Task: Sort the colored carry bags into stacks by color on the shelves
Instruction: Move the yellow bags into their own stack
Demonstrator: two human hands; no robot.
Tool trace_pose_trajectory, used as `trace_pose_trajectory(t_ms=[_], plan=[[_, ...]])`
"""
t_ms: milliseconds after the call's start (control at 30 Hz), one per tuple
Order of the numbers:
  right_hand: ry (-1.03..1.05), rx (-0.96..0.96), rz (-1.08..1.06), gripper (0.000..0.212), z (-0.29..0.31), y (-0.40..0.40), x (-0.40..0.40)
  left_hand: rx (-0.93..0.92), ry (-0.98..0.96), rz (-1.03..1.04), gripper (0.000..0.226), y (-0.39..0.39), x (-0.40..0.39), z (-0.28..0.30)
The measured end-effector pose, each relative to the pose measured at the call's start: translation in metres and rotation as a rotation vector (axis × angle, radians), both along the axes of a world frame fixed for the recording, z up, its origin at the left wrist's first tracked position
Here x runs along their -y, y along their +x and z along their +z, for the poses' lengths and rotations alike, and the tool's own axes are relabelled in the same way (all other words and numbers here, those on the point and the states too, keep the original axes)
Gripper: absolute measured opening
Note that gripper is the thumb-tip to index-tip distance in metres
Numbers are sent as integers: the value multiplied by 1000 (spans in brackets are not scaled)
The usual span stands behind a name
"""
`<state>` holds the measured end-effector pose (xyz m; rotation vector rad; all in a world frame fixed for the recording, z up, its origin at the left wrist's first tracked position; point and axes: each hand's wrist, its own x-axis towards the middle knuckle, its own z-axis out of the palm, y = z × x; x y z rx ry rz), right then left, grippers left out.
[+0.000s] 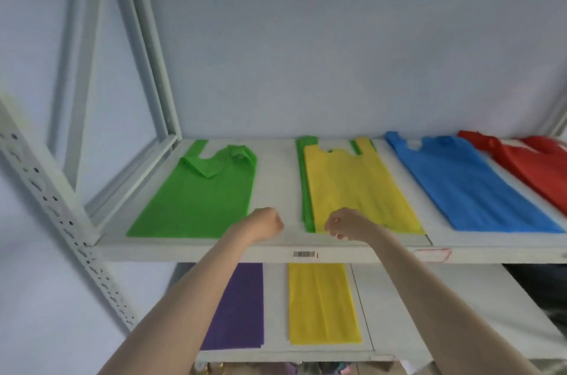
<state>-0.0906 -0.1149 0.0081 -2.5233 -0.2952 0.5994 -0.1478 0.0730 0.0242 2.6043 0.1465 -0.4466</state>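
On the upper shelf (276, 190) lie flat carry bags: a green bag (199, 199) at the left, a yellow bag (356, 187) lying on top of another green bag (305, 184), a blue bag (469, 190) and a red bag (534, 166) at the far right. The lower shelf holds a purple bag (242, 307) and a yellow bag (322, 304). My left hand (265, 224) is a closed fist over the bare shelf between the green bag and the yellow bag. My right hand (343, 224) has its fingers curled at the yellow bag's near left corner; whether it pinches the bag is unclear.
A white perforated steel upright (61, 215) and side frame (144, 98) bound the shelf at the left. A barcode label (304, 254) sits on the upper shelf's front edge. A pale wall stands behind. Mixed items show under the lower shelf.
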Motion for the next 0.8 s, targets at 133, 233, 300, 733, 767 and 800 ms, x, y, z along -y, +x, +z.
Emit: trace_pose_trajectory(t_ms=[133, 233, 300, 733, 767, 800], plan=[[19, 99, -170, 32, 8, 54, 34, -23, -228, 88, 18, 48, 23, -4], [-31, 118, -245, 33, 8, 89, 56, -51, -429, 188, 20, 89, 39, -18], [-103, 94, -266, 29, 7, 109, 71, -64, -504, 280, 25, 112, 52, -31], [13, -70, -511, 14, -31, 239, 141, -88, -296, 733, 51, 198, 93, -55], [36, -106, -525, 18, -31, 246, 140, -87, -247, 773, 53, 201, 95, -55], [59, -142, -536, 25, -31, 253, 139, -81, -227, 798, 55, 204, 96, -55]])
